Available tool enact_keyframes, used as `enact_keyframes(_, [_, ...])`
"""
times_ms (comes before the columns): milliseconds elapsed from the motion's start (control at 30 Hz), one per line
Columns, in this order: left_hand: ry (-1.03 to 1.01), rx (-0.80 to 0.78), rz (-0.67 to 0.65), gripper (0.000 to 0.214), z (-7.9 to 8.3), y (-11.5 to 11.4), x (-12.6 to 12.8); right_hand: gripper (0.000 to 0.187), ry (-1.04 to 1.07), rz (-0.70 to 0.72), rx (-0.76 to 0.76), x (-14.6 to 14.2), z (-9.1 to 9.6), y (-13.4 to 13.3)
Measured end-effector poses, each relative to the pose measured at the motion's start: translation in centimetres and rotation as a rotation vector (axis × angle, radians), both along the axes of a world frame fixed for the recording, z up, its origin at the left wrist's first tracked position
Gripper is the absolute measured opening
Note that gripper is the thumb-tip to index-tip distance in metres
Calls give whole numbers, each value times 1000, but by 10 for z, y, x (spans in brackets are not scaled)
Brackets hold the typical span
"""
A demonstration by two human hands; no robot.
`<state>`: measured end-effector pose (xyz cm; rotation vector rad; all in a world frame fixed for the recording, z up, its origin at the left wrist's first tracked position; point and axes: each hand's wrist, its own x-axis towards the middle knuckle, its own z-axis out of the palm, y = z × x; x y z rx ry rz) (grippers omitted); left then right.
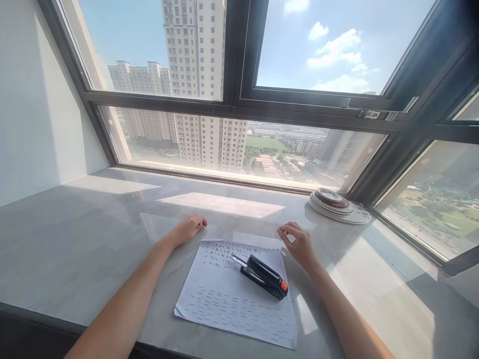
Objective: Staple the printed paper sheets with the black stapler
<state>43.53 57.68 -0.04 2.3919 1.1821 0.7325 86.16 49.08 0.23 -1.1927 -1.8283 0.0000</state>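
1. Stapler [267, 270]: laid on the right half of the paper [224, 304].
2. Left hand [191, 228], right hand [297, 243]: curled near the paper's far corners; whether either grip is pressed together cannot be told.
3. The stapler is best held mid-body, the paper kept flat.

the writing [221, 251] on the paper [224, 279] is too small to read.

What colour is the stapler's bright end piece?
The end piece is orange, clearest in the head view.
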Motion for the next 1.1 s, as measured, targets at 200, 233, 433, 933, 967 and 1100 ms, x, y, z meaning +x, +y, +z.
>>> enact_keyframes(200, [-170, 190, -104, 27, 3, -17, 40, 25, 11, 170, -110, -31, 1, -7])
enact_keyframes(233, [-180, 198, -128, 27, 3, -18, 43, 25, 1, 195, -132, -35, 0, -7])
enact_keyframes(433, [-276, 80, -133, 27, -3, -15, 41, 30, -35, 267, -191, -44, -9, -8])
enact_keyframes(933, [-326, 115, -270, 37, 11, -48, 74, 36, -12, 260, -303, -31, -20, 2])
enact_keyframes(967, [-334, 85, -285, 36, 12, -50, 76, 37, 10, 233, -329, -29, -22, 4])
enact_keyframes(1100, [-293, 14, -358, 26, 19, -60, 83, 38, 95, 150, -463, -24, -25, 12])
